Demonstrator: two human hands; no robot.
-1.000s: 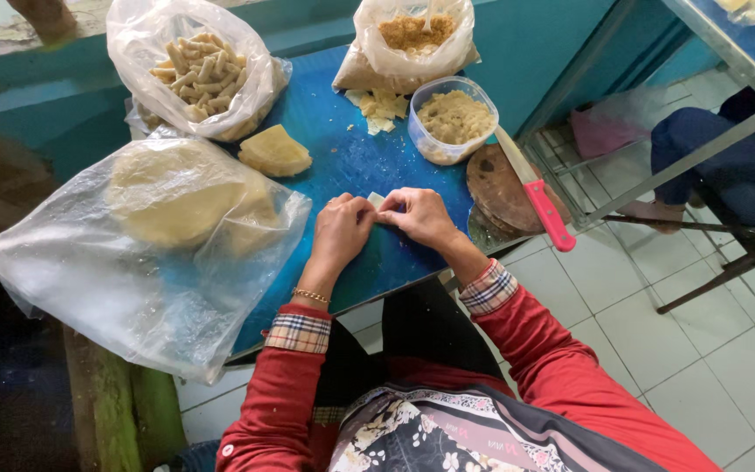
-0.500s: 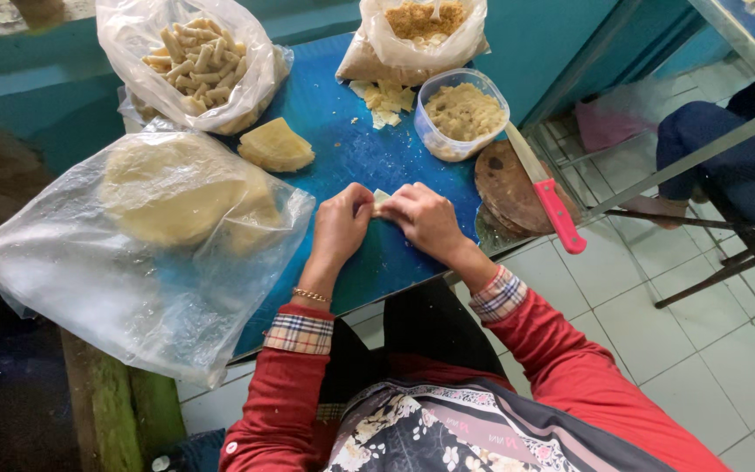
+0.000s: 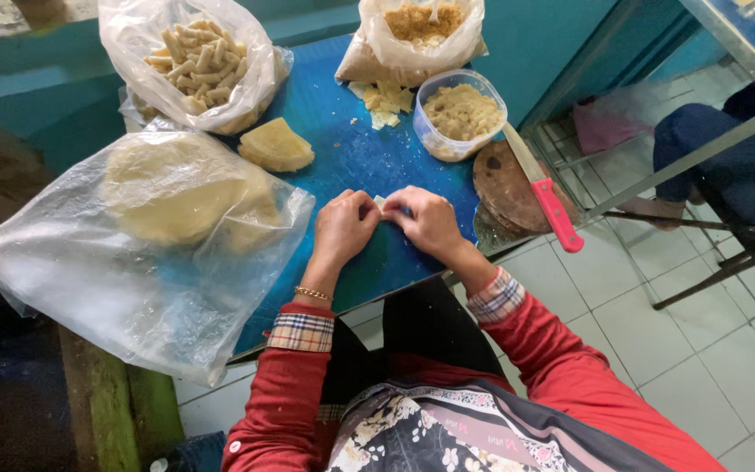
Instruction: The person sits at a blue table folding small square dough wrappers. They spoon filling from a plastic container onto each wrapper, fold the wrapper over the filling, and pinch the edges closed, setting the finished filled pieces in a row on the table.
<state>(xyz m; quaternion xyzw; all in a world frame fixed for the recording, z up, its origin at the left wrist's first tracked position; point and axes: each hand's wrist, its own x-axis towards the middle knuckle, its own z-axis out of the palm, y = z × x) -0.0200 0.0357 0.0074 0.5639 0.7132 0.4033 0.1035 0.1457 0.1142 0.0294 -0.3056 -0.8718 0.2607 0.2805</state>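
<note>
A small pale piece of dough (image 3: 381, 202) sits between your two hands near the middle of the blue surface (image 3: 351, 157), only a sliver of it showing above your knuckles; your left hand (image 3: 343, 226) and right hand (image 3: 427, 220) meet over it, fingers curled inward and pinched on the piece from both sides, wrists resting toward the near edge; a thin bracelet (image 3: 312, 293) circles your left wrist above the checked cuff of your red sleeve.

Just beyond your left hand lies a wedge-shaped yellow lump of dough (image 3: 276, 145), bare on the surface; to its left a large clear plastic bag (image 3: 124, 262) spreads over the surface's left end, with a big flattened mass of pale dough (image 3: 181, 190) inside it; behind that stands an open bag of finished rolled pieces (image 3: 199, 54), piled loosely.

Beyond your right hand stands a round clear tub of crumbly filling (image 3: 460, 112); small pale scraps (image 3: 381, 96) lie scattered just beside it, and a bag of brownish crumbs (image 3: 421, 31) stands behind them at the far edge.

To the right, a round wooden board (image 3: 504, 188) juts past the surface's edge; a knife with a pink handle (image 3: 547, 197) lies across it, blade pointing toward the tub.
</note>
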